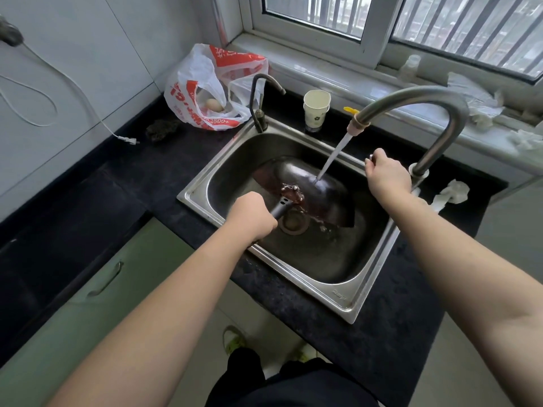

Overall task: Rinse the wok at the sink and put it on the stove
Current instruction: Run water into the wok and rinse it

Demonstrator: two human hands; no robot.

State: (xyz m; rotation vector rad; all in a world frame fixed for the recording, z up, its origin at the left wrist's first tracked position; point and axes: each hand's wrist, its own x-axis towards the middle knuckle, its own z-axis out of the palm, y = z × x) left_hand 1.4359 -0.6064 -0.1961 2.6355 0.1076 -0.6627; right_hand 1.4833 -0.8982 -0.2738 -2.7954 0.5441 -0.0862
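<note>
Clearly mid-rinse: the wok (305, 186) sits tilted inside the sink (346, 298), domed underside up, toward the back half of the basin above the drain (293, 222). Water (333, 155) runs from the tap (411, 104) onto the wok's outer surface. Left hand (252, 214) has fingers curled tight round the wok handle (280, 207) near the sink's front-left rim. Right hand (386, 174) is curled over something at the back-right rim beside the tap base, likely the lever, but what it holds is hidden. Rinsing seems underway, not finished; inside of wok not visible. Stove not in view, so carrying it over is all left.
</note>
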